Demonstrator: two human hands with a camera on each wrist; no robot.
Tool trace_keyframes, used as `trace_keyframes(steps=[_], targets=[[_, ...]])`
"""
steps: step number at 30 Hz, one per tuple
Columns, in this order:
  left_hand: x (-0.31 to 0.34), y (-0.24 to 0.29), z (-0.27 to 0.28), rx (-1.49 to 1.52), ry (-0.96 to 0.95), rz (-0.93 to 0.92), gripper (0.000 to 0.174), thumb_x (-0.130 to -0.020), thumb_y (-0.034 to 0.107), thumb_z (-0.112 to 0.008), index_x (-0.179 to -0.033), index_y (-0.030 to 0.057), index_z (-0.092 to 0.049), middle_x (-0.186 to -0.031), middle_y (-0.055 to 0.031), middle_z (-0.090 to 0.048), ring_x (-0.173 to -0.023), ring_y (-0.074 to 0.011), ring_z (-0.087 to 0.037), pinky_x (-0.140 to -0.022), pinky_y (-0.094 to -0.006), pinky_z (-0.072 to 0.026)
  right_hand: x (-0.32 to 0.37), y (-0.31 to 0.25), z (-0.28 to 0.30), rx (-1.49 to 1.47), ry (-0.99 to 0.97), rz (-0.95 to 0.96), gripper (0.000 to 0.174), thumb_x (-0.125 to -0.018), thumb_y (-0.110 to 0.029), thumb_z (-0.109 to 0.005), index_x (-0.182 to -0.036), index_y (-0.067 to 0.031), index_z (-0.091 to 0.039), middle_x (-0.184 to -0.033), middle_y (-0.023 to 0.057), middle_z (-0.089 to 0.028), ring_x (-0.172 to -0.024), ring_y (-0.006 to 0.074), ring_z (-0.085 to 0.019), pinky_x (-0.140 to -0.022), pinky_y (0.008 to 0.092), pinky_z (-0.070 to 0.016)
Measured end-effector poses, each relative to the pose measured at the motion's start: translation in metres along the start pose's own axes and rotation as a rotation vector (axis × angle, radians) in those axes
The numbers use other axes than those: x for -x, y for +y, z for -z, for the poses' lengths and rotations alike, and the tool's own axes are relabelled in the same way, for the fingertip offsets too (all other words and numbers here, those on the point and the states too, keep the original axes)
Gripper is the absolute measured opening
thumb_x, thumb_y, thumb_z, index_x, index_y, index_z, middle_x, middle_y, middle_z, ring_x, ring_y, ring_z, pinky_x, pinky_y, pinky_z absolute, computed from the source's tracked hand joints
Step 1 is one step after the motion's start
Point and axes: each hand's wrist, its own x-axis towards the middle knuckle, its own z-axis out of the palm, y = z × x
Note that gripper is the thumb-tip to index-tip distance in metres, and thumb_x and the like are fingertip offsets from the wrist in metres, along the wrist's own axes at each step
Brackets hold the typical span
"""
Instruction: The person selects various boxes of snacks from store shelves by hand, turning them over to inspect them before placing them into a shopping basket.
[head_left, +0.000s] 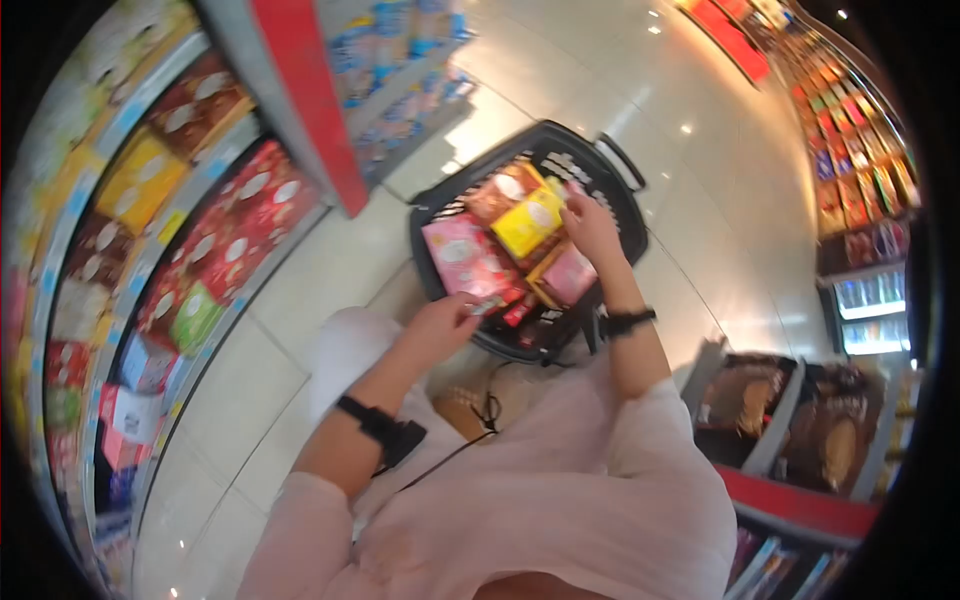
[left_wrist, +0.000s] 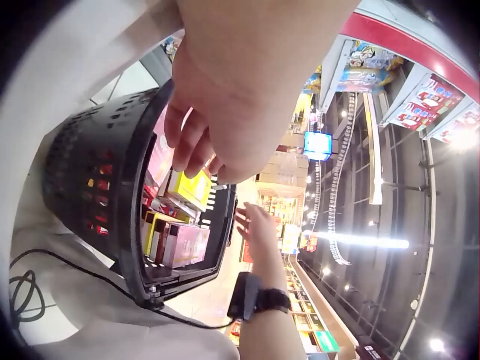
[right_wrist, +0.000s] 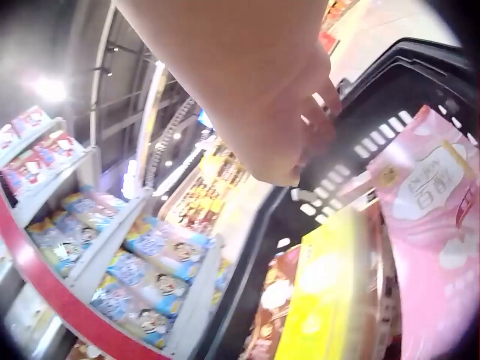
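A black shopping basket [head_left: 425, 255] full of packages stands on the floor in front of the person. At its near left side the left hand [head_left: 440, 328] pinches the lower edge of a pink bag [head_left: 455, 245]; the thumb is hidden in the left wrist view. Over the far right part of the basket is the right hand [head_left: 592, 228], its fingers loosely bent beside a yellow pack [head_left: 530, 222]. In the right wrist view these fingers [right_wrist: 319, 124] hang near the basket wall, holding nothing visible. A brown pack [head_left: 492, 198] and a pink box [head_left: 572, 275] lie around the yellow pack.
Shelves of boxed goods [head_left: 235, 215] run along the left. Blue snack bags [head_left: 400, 65] fill a rack beyond the basket. Brown bags [head_left: 745, 390] stand on a low shelf at the right. The basket handle [head_left: 622, 163] sticks out at the far right.
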Motion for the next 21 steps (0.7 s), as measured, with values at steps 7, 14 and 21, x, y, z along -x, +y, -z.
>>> trace_keyframes(steps=[7, 14, 21], targets=[[0.012, -0.008, 0.014, -0.053, 0.079, -0.236, 0.025, -0.082, 0.02, -0.062, -0.103, 0.0078, -0.064, -0.096, -0.0187, -0.067, -0.089, -0.0383, -0.064, -0.079, -0.0434, -0.0514, 0.125, -0.193, 0.004, -0.399, -0.235, 0.616, 0.012, -0.081, -0.01, -0.067, -0.09, -0.0033, -0.065, -0.09, 0.0159, -0.065, -0.087, 0.034, -0.063, -0.077, 0.0401, -0.0488], [0.095, -0.008, 0.108, -0.181, 0.37, -0.251, 0.022, -0.087, 0.02, -0.06, -0.103, 0.0048, -0.063, -0.095, -0.014, -0.065, -0.09, -0.0301, -0.064, -0.077, -0.0384, -0.0513, 0.178, -0.277, -0.003, -0.559, -0.335, 0.823, 0.013, -0.075, 0.0, -0.069, -0.086, -0.0034, -0.063, -0.084, 0.0138, -0.065, -0.082, 0.0318, -0.064, -0.073, 0.0375, -0.0508], [0.22, -0.023, 0.325, -0.691, 0.905, 0.039, 0.025, -0.084, 0.02, -0.062, -0.106, 0.0062, -0.067, -0.103, -0.0161, -0.064, -0.102, -0.0328, -0.06, -0.09, -0.0412, -0.0486, 0.196, -0.341, 0.011, -0.649, -0.411, 0.968, 0.012, -0.076, -0.001, -0.068, -0.087, -0.0044, -0.064, -0.077, 0.0114, -0.065, -0.07, 0.0299, -0.063, -0.064, 0.037, -0.0508]])
